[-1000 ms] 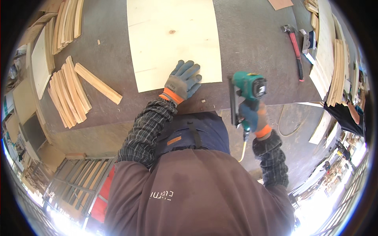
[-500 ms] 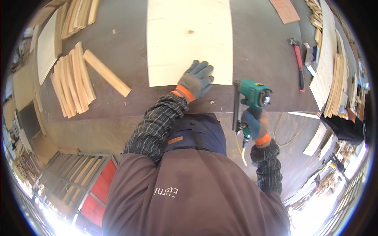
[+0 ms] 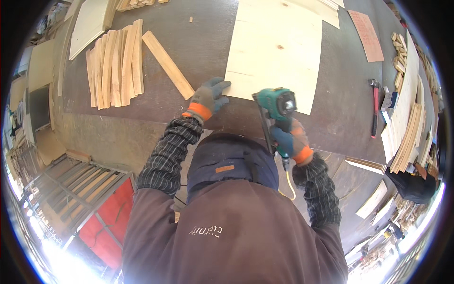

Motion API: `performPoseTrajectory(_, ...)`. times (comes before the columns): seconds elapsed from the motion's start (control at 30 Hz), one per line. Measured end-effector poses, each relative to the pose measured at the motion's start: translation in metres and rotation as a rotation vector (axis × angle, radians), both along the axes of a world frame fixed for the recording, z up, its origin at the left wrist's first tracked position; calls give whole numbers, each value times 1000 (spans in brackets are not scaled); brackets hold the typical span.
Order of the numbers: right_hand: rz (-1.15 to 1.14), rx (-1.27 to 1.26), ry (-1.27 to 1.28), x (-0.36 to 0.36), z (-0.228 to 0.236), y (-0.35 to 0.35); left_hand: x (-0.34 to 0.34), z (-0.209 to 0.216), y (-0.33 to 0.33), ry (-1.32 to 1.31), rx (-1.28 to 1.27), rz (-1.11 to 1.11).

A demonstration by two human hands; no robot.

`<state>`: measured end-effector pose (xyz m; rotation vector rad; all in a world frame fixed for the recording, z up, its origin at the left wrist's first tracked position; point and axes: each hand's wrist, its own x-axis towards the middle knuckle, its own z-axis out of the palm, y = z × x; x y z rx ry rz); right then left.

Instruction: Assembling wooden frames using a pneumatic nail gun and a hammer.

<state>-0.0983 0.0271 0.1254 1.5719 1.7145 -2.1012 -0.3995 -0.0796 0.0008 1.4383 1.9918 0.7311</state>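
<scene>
Head view. Left hand (image 3: 207, 98), in a knit glove with grey-blue coating and orange cuff, is fairly wide: fingers loosely spread, nothing gripped. Fingertips are at the lower left corner of a pale plywood sheet (image 3: 276, 54); can't tell if they press on it. Sheet is flat, thin, straight-edged, smooth-faced with a few brown knots, and lies on the dark, dull worktable (image 3: 350, 99) in front of the person. Just beside the same hand, a single wood strip (image 3: 168, 64) lies aslant, long and narrow, visible grain; contact unclear.

Right hand (image 3: 289, 141), also gloved with an orange cuff, is closed round the handle of a nail gun (image 3: 275, 105). Tool has a rounded green body and a long straight black magazine; its head is in front of the sheet's near edge, touching or not I can't tell. Pale yellow hose (image 3: 292, 184) curves down from the handle.

Left on the table: fanned row of wood strips (image 3: 116, 66), rough-looking, blond, side by side. Right: hammer (image 3: 375, 106), metal head, red-and-black handle; beyond it a flat reddish board (image 3: 366, 35). Lower left, off the table, a grey slatted metal rack (image 3: 97, 215) with red side panels.
</scene>
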Motion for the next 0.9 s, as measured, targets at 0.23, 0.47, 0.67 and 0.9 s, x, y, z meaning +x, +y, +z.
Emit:
performPoseTrajectory(0.23,144,49,-12,-60,-23,-6,-2,-23,2,-196,120,12)
performPoseTrajectory(0.47,174,46,59,-63,-22,-7,0,-26,1,-137,183,-23)
performPoseTrajectory(0.67,129,-19,-25,-34,-11,-3,1,-25,0,-45,198,-17)
performPoseTrajectory(0.9,-1,47,-71,16,-16,-4,3,-28,0,6,123,27)
